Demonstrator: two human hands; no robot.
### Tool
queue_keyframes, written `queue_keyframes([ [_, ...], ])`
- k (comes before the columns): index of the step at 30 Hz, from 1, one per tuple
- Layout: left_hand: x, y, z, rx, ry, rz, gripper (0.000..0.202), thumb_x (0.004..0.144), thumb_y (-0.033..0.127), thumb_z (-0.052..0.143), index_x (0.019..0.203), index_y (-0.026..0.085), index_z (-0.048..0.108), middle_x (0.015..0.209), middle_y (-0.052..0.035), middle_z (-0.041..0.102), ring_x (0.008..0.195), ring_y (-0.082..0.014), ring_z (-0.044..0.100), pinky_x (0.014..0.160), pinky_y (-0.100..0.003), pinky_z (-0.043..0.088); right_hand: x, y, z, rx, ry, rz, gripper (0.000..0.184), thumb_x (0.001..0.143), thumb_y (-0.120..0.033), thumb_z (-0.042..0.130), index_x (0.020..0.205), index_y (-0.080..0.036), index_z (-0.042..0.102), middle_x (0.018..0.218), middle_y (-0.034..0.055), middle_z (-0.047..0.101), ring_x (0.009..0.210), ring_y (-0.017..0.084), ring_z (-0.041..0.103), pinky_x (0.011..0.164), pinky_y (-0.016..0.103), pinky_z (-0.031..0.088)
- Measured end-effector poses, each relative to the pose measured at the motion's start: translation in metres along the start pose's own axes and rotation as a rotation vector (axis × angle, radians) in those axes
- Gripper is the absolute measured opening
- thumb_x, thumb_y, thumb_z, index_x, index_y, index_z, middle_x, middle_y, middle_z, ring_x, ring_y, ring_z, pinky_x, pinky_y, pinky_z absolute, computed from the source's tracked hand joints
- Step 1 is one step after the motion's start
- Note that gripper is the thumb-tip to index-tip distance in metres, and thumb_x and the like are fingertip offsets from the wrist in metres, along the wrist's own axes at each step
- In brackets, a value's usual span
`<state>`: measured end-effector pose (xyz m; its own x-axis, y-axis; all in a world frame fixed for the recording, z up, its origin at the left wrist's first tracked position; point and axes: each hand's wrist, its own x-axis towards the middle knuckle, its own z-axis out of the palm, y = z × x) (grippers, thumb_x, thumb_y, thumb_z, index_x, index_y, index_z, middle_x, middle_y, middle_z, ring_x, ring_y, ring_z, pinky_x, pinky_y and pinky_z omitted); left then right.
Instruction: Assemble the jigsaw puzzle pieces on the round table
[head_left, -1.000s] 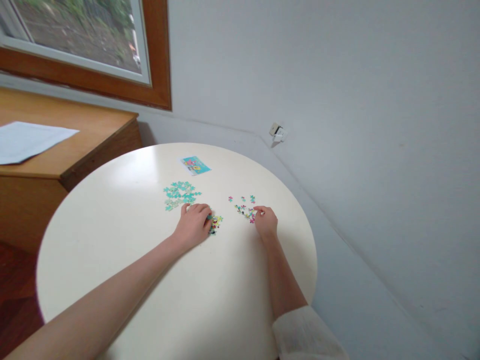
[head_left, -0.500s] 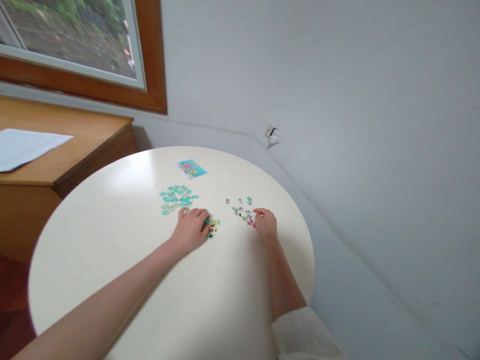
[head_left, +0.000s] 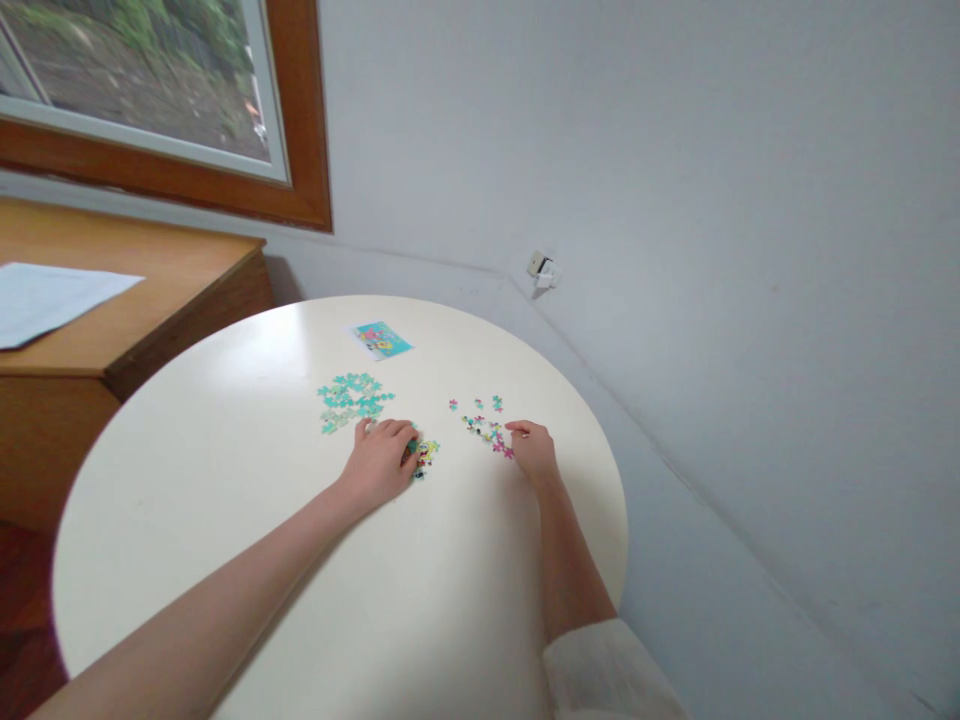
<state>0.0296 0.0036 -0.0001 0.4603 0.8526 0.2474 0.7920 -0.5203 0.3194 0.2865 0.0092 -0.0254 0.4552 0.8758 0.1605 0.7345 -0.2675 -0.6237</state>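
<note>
Left hand (head_left: 379, 460) arched, hiding some multicoloured pieces (head_left: 427, 451), right hand (head_left: 535, 452) curled, both grips unclear, teal puzzle pieces (head_left: 352, 402), picture card (head_left: 383, 340) beyond left hand

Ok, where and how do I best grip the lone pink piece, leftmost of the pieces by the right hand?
Probably pinch the pink piece by two opposite edges, coming from the left: it lies flat and apart, with the other loose pieces off to its right.

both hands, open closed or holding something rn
Left hand: partly curled at the yellow puzzle pieces; grip cannot be told.
Right hand: curled beside the pink pieces; whether holding one cannot be told.
</note>
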Motion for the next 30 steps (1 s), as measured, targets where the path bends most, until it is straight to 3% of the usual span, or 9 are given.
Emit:
queue_keyframes([
  [3, 0.0, 0.0, 0.0, -0.005, 0.0, -0.002, 0.019, 0.081, 0.026, 0.045, 0.095, 0.022, 0.057, 0.114, -0.0065, 0.061, 0.11, -0.0247, 0.051, 0.099, -0.055, 0.022, 0.0, -0.002, -0.003, 0.016, -0.004, -0.005, 0.031, 0.071, -0.016, 0.042, 0.082, -0.02, 0.071, 0.087, 0.0046, 0.07, 0.08, 0.017, 0.063, 0.074, 0.028, 0.046],
  [9, 0.0, -0.002, 0.001, -0.008, 0.001, -0.001, 0.019, 0.081, 0.026, 0.045, 0.095, 0.022, 0.057, 0.113, -0.0069, 0.061, 0.109, -0.0247, 0.051, 0.099, -0.054, 0.022, -0.001, -0.006, 0.002, 0.117, -0.082, -0.047, 0.023, 0.067, -0.023, 0.052, 0.083, -0.02, 0.069, 0.075, 0.0011, 0.068, 0.059, 0.013, 0.058, 0.062, 0.025, 0.045],
  [19, 0.0, -0.001, 0.001, -0.012, 0.001, -0.004, 0.02, 0.082, 0.027, 0.044, 0.096, 0.023, 0.057, 0.113, -0.0076, 0.061, 0.109, -0.0247, 0.051, 0.099, -0.054, 0.021, -0.007, -0.017, 0.012, 0.04, -0.077, -0.217, 0.02, 0.07, -0.03, 0.061, 0.085, -0.023, 0.07, 0.093, 0.0034, 0.065, 0.085, 0.016, 0.059, 0.082, 0.03, 0.043],
  [30, 0.0, 0.0, 0.001, -0.014, 0.003, -0.002, 0.02, 0.081, 0.027, 0.044, 0.095, 0.023, 0.057, 0.112, -0.0063, 0.061, 0.109, -0.0252, 0.051, 0.099, -0.054, 0.022, -0.015, -0.027, 0.011, -0.137, -0.101, -0.2, 0.021, 0.074, -0.031, 0.06, 0.091, -0.027, 0.07, 0.1, 0.0045, 0.063, 0.098, 0.021, 0.055, 0.088, 0.037, 0.037],
])
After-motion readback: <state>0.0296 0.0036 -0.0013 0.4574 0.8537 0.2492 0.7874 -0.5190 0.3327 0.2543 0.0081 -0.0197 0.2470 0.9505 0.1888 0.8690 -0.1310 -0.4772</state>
